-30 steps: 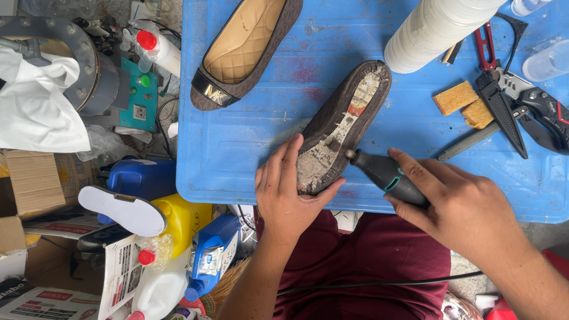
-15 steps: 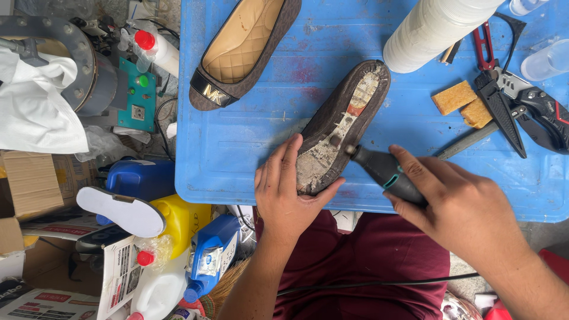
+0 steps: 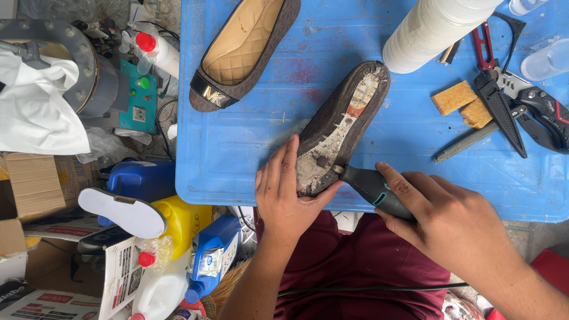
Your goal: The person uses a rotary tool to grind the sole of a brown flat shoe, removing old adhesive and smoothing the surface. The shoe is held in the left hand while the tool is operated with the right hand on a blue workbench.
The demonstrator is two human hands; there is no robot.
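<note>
Scuffed blue plastic counter (image 3: 249, 154) carries an upturned brown shoe (image 3: 349, 118); left hand (image 3: 284, 195) fingers lie flat, apart; right hand (image 3: 450, 225) fingers clamp a black rotary tool (image 3: 370, 185). Bottles crowd the floor.

The left hand (image 3: 284, 198) hides the sole's (image 3: 338, 133) near end. The right hand (image 3: 453, 222) covers the tool's (image 3: 370, 184) rear. The far edge crops the roll (image 3: 430, 29) and other shoe (image 3: 243, 50).
</note>
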